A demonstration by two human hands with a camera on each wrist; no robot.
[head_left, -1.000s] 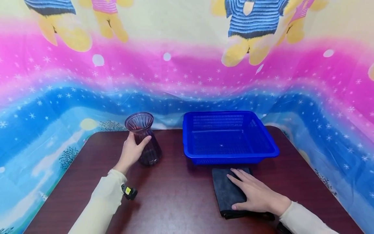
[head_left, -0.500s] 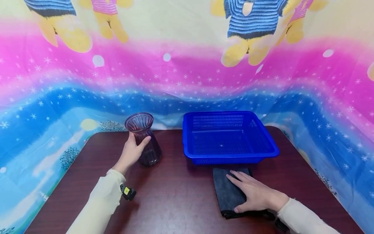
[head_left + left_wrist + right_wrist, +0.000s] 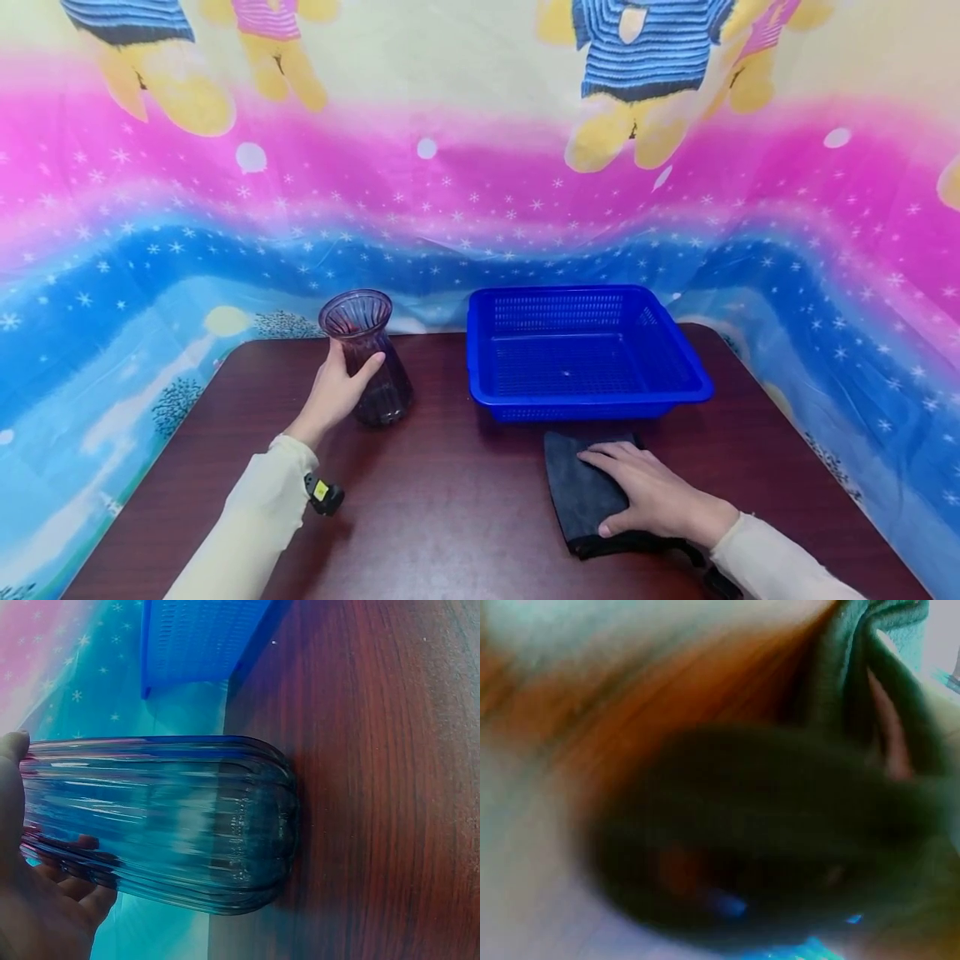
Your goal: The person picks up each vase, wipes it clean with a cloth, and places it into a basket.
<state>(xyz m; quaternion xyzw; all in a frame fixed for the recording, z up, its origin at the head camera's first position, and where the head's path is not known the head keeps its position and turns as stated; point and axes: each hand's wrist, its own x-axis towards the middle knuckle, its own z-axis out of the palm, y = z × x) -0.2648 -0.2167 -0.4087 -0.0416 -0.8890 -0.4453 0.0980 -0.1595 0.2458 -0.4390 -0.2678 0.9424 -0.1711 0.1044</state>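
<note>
My left hand grips a purple-tinted glass vase round its narrow neck, thumb on the near side. The vase has a flared, fluted rim and stands at the table's back left. In the left wrist view the ribbed glass body shows, its base at the wooden tabletop. My right hand lies over a folded dark grey cloth, with bent fingers and thumb gathering it. The right wrist view is blurred, with a fold of the cloth close to the camera.
A blue plastic basket with perforated walls stands at the back of the dark wooden table, just beyond the cloth. A printed curtain hangs behind the table and along both sides.
My right hand's fingers have bent and drawn inward over the cloth, which now bulges and creases. My left hand and the vase have stayed in place.
</note>
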